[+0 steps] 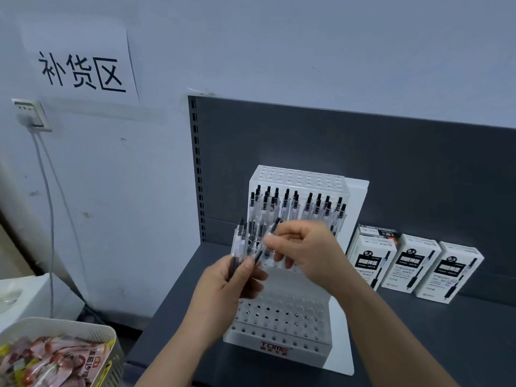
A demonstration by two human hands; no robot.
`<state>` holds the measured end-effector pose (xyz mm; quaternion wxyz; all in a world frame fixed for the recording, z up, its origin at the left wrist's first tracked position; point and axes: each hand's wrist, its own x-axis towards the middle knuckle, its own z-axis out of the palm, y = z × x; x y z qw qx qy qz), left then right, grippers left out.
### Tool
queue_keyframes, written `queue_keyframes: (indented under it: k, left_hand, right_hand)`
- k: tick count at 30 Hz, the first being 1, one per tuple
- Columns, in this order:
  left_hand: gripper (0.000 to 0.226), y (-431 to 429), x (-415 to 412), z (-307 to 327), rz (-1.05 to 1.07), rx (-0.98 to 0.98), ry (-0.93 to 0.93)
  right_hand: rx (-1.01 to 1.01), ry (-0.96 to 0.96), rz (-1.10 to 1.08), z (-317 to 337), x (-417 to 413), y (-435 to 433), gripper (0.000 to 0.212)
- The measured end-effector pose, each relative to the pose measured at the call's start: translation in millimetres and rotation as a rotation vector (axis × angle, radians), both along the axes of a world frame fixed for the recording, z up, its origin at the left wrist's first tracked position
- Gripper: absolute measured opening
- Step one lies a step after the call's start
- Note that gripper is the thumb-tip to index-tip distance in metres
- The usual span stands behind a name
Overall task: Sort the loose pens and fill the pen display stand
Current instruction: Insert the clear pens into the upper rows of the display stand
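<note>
A white stepped pen display stand sits on the dark grey shelf. Several clear pens with black caps stand in its upper rows; the top tier and the lower rows show open holes. My left hand grips a bundle of several clear pens in front of the stand's middle. My right hand pinches a single pen from that bundle, tilted with its black end up.
Three white pen boxes stand on the shelf right of the stand. A white basket of snack packets is at the lower left. A wall socket with hanging cables and a paper sign are on the wall.
</note>
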<state>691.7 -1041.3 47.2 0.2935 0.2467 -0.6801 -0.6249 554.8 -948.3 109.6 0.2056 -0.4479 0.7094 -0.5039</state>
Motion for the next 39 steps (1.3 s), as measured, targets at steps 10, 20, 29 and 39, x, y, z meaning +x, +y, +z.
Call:
queue_keyframes:
  k: [10, 20, 29, 39]
  left_hand:
    - [0.021, -10, 3, -6, 0.176, -0.047, 0.035]
    - [0.02, -8, 9, -8, 0.18, 0.033, 0.076]
    - [0.02, -7, 13, -4, 0.173, 0.045, 0.084]
    - [0.019, 0, 9, 1, 0.027, 0.007, 0.073]
  right_hand:
    - [-0.221, 0.03, -0.293, 22, -33, 12, 0.004]
    - [0.055, 0.228, -0.236, 7, -24, -21, 0.013]
    - [0.072, 0.344, -0.332, 4, -22, -23, 0.044]
    - [0.094, 0.268, -0.284, 11, -17, -10, 0.02]
